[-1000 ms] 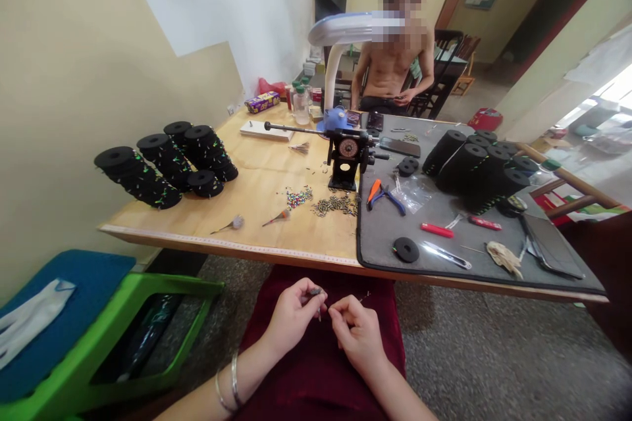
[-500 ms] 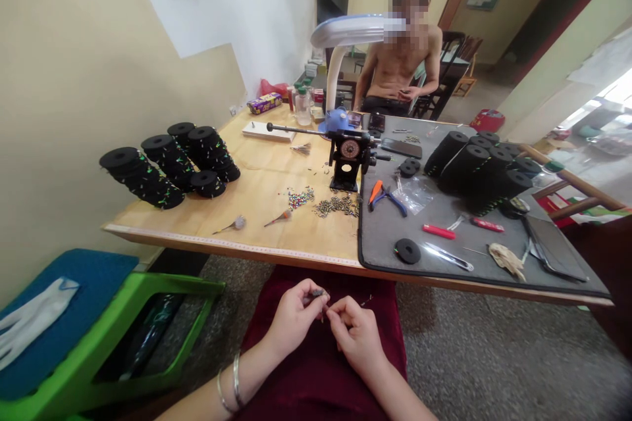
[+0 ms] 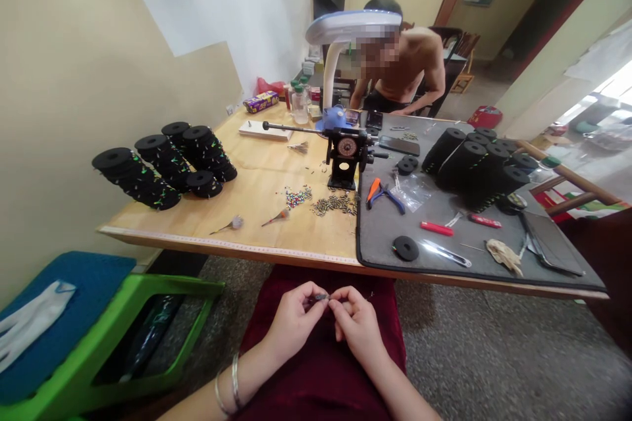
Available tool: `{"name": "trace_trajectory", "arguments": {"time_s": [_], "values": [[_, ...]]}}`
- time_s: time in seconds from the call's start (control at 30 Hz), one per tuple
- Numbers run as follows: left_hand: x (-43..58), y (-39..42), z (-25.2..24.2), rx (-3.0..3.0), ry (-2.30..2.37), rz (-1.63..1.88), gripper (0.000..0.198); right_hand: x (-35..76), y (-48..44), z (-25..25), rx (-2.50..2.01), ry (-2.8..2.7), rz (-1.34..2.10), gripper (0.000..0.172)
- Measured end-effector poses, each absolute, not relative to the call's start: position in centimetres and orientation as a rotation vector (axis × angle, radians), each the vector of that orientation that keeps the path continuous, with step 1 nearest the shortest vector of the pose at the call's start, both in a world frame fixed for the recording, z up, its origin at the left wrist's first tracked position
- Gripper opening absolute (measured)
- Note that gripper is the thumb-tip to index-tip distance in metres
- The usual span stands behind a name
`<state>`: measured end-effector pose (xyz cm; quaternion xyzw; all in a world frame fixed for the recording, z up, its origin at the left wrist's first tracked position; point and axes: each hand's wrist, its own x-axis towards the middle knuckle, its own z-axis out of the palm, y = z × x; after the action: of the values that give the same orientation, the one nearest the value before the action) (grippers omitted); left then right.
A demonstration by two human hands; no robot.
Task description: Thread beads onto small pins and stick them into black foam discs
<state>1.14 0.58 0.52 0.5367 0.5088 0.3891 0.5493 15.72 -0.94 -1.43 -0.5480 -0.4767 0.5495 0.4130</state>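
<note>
At the bottom centre of the frame, over your dark red lap, your left hand (image 3: pixel 295 320) and right hand (image 3: pixel 356 327) meet fingertip to fingertip, both pinched shut on a tiny dark piece (image 3: pixel 322 297) held between them. Above them runs the edge of the wooden table (image 3: pixel 257 191), with the grey mat (image 3: pixel 444 237) at centre right and a person seated at the top centre.

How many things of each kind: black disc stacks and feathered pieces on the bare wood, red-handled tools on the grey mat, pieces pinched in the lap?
Black disc stacks: 5
Feathered pieces: 2
Red-handled tools: 2
Small dark piece, pinched between left hand and right hand: 1
Total: 10
</note>
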Motion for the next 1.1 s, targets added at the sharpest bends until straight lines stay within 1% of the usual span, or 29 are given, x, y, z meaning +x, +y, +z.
{"name": "trace_trajectory", "arguments": {"time_s": [0.23, 0.5, 0.67, 0.8, 0.97, 1.1], "values": [[1.35, 0.51, 0.37, 1.318, 1.205, 0.881, 0.014, 15.71, -0.55, -1.76, -1.300, -0.990, 1.587, 0.035], [1.63, 0.76, 0.47, 1.114, 1.082, 0.805, 0.018, 16.00, -0.43, -1.69, -1.269, -0.816, 1.600, 0.039], [1.62, 0.89, 0.45, 1.015, 1.046, 0.813, 0.011, 16.10, -0.30, -2.07, -1.234, -0.821, 1.612, 0.039], [1.55, 0.92, 0.09, 1.068, 1.054, 0.782, 0.002, 15.99, -0.25, -2.03, -1.223, -0.856, 1.609, 0.038], [1.49, 0.83, -0.10, 1.244, 1.136, 0.789, 0.004, 15.98, -0.25, -2.01, -1.222, -0.894, 1.602, 0.036], [1.54, 0.75, 0.19, 1.373, 1.200, 0.782, 0.011, 16.00, -0.25, -1.97, -1.219, -0.917, 1.654, 0.037]]}}
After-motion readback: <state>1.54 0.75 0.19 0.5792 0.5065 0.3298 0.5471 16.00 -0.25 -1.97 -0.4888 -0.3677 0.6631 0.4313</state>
